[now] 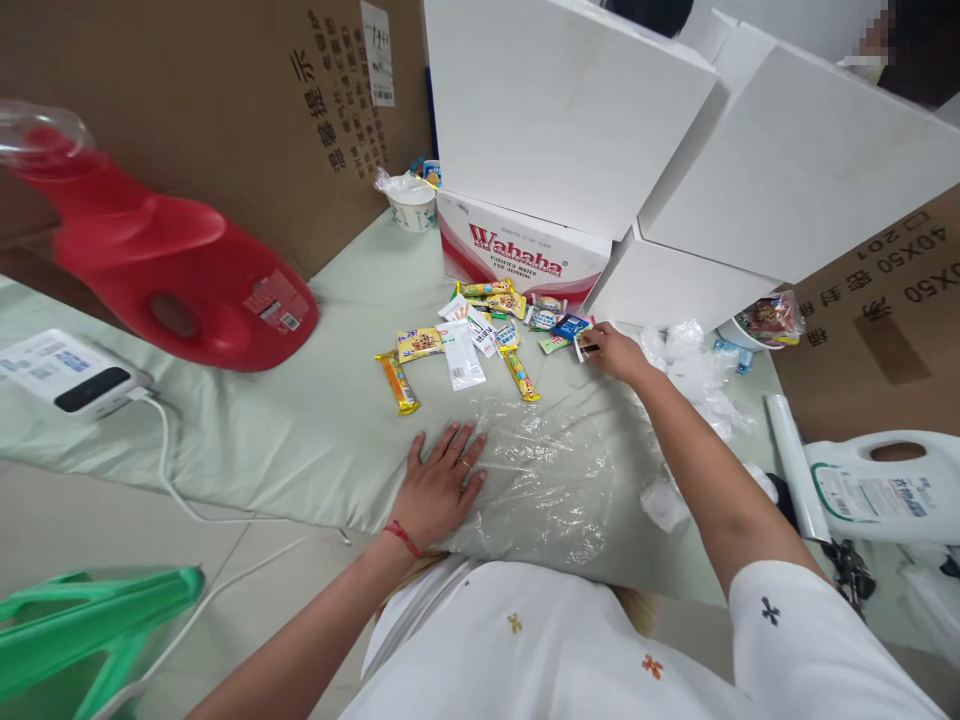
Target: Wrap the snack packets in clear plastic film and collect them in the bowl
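Note:
My left hand (439, 488) lies flat on the green cloth with its fingers spread, at the edge of a clear plastic bag (544, 470). Farther out, my right hand (621, 354) pinches a small brown-and-white snack packet (588, 345); its fingertips are partly hidden. Right beside that packet is a blue packet (570, 327). A loose pile of snacks spreads to the left, with a yellow-orange bar (396, 384), a yellow cookie packet (420, 344), a white sachet (463, 356) and a yellow wrapped stick (518, 374).
A Wahaha box (525, 250) and white cartons (570, 110) stand behind the snacks. A red detergent bottle (187, 270) and a white device (71, 372) with a cable are on the left. Crumpled plastic (694, 375), a snack bowl (750, 335) and a white jug (885, 490) sit right.

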A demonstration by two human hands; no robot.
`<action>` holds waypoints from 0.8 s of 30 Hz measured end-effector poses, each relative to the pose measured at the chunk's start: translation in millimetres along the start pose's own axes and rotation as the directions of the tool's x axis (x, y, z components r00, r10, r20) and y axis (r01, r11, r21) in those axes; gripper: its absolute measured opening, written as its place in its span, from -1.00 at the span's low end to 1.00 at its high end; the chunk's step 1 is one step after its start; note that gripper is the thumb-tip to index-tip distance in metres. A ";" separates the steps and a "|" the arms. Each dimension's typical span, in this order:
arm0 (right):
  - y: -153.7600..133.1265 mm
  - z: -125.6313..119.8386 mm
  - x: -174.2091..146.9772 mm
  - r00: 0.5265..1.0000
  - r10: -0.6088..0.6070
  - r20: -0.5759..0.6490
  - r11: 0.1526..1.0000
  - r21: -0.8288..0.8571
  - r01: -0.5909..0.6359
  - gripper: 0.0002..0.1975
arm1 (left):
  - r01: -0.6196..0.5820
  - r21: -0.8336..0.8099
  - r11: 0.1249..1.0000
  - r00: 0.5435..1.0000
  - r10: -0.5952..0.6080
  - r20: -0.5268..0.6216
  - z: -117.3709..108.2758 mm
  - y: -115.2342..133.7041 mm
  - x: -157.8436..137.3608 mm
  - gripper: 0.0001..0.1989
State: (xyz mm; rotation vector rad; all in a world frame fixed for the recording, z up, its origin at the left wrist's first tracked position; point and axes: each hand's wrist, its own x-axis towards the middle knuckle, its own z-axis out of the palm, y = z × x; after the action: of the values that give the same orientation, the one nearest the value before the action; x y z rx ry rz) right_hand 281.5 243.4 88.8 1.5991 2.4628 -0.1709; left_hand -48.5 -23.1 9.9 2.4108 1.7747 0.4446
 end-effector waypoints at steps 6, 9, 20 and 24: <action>8.7 0.6 32.6 0.999 -0.029 0.038 0.998 -0.059 0.031 -0.25 | -0.003 -0.005 1.000 1.000 0.003 -0.003 -2.3 0.7 0.1 -0.48; 6.5 2.1 26.6 0.998 0.022 0.063 0.996 -0.086 -0.016 -0.40 | 0.002 -0.013 1.000 1.000 -0.003 -0.013 -2.0 0.7 -0.1 -0.48; -25.6 -5.6 -11.2 0.994 0.094 0.062 0.995 -0.052 -0.091 -0.52 | 0.021 -0.038 0.999 1.000 -0.021 -0.001 -2.3 2.2 0.5 -0.50; -64.2 -22.9 -67.7 0.997 0.067 -0.037 0.995 0.074 -0.064 -0.60 | 0.032 -0.058 0.998 0.999 -0.032 0.007 -1.9 2.6 0.7 -0.47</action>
State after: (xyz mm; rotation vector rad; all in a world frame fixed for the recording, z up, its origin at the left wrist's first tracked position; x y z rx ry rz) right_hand 247.2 161.6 125.9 1.7261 2.4560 -0.2234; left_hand -46.5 -23.3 12.5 2.3392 1.7696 0.4775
